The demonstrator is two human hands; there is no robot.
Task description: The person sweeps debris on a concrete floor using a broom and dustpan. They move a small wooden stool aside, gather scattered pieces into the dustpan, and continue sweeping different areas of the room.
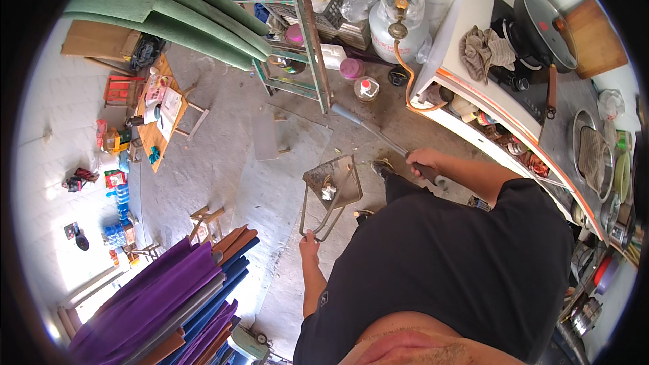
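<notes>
My left hand grips the end of the bent rod handle of a metal dustpan, held out before me. Crumpled whitish litter lies in the pan. My right hand is closed around the dark grip of a long-handled tool, probably a broom. Its pale blue-grey far end points to the foot of a green metal frame, and I cannot make out bristles. The pan and the tool are apart.
A gas cylinder, a plastic jug and a pink-lidded tub stand ahead. A counter with a stove and a lidded pan runs along the right. A small bench, a wooden table and fabric rolls are on the left.
</notes>
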